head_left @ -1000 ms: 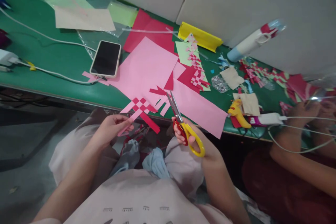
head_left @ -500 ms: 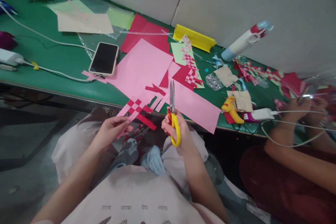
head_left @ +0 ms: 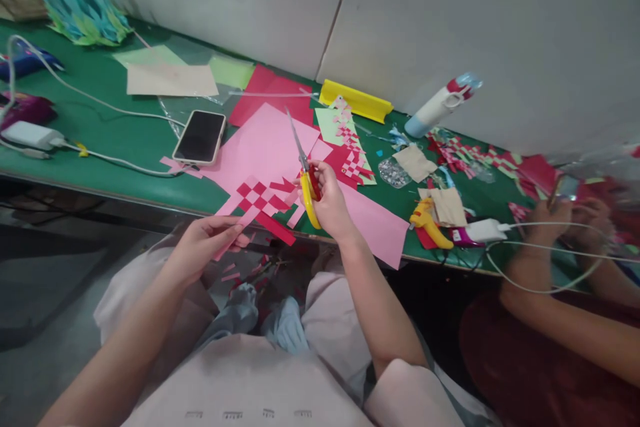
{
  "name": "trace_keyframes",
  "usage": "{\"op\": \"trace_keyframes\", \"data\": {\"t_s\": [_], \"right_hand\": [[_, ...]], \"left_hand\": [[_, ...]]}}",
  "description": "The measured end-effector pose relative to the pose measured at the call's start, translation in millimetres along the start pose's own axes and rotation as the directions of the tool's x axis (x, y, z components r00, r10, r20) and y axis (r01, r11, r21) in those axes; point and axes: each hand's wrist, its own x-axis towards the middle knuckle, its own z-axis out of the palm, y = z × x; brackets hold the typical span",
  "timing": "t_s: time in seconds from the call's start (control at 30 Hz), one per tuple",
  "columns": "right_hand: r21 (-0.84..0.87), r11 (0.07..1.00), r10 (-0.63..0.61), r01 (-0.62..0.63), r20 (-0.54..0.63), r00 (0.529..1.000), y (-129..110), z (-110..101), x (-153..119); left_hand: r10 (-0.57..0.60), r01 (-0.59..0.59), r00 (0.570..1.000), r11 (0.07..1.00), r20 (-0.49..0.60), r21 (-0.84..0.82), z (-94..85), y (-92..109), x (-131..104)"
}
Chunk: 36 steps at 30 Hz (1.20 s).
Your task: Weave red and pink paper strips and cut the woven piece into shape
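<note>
My left hand (head_left: 205, 240) pinches the lower strips of a red and pink woven paper piece (head_left: 257, 203), held just in front of the green table's edge (head_left: 125, 177). My right hand (head_left: 327, 203) grips scissors (head_left: 306, 170) with yellow and red handles. Their closed blades point up and to the left over a pink paper sheet (head_left: 265, 143). The scissors sit to the right of the woven piece and do not touch it.
A phone (head_left: 200, 137) lies face up left of the pink sheet, with white cables (head_left: 100, 157) and a charger (head_left: 33, 135) further left. More woven pieces (head_left: 353, 153), scraps, a yellow glue gun (head_left: 430, 223) and a bottle (head_left: 435, 107) lie to the right. Another person's hands (head_left: 560, 223) hold a phone at far right.
My right hand has lifted the scissors from below the table edge up over the pink sheet, turning the blades to the left. My left hand keeps hold of the woven piece.
</note>
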Motion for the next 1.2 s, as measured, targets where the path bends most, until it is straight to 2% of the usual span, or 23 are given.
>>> {"op": "trace_keyframes", "data": {"t_s": [0.1,0.2,0.37,0.57,0.77,0.87,0.97,1.1,1.2], "right_hand": [[0.031,1.0,-0.003,-0.002,0.16,0.987,-6.4,-7.0,15.7],[0.025,1.0,0.008,-0.016,0.313,0.95,-7.6,-12.9,31.8],[-0.048,0.999,0.015,0.005,0.396,0.918,3.1,-21.0,51.2],[-0.141,0.99,0.062,-0.013,0.346,0.936,7.8,-39.8,50.3],[-0.368,0.929,0.04,0.031,0.184,0.982,28.4,-84.1,47.8],[-0.336,0.942,0.044,0.004,0.133,0.99,29.5,-94.6,45.3],[-0.165,0.986,0.039,-0.019,0.119,0.992,16.6,-84.9,40.4],[0.078,0.993,0.073,-0.09,0.194,0.978,-6.8,-52.3,35.3],[0.128,0.982,0.112,-0.142,0.219,0.969,-16.2,-30.6,35.5]], "left_hand": [[0.007,-0.007,1.0,1.0,0.015,0.0,0.2,8.9,5.5],[0.026,-0.026,0.999,1.0,0.022,0.009,1.2,17.4,10.8],[0.063,-0.064,0.998,0.998,0.016,0.016,7.9,27.6,17.2],[0.097,-0.098,0.995,0.995,0.024,0.02,15.9,32.7,21.4],[0.112,-0.113,0.994,0.993,0.017,0.041,17.7,34.4,23.3],[0.111,-0.112,0.993,0.993,0.026,0.043,18.7,33.1,23.6],[0.114,-0.116,0.992,0.993,0.045,0.033,21.9,31.9,23.6],[0.113,-0.114,0.993,0.993,0.041,0.029,29.4,33.1,22.7],[0.108,-0.109,0.993,0.994,0.041,0.028,34.9,33.8,21.3]]}}
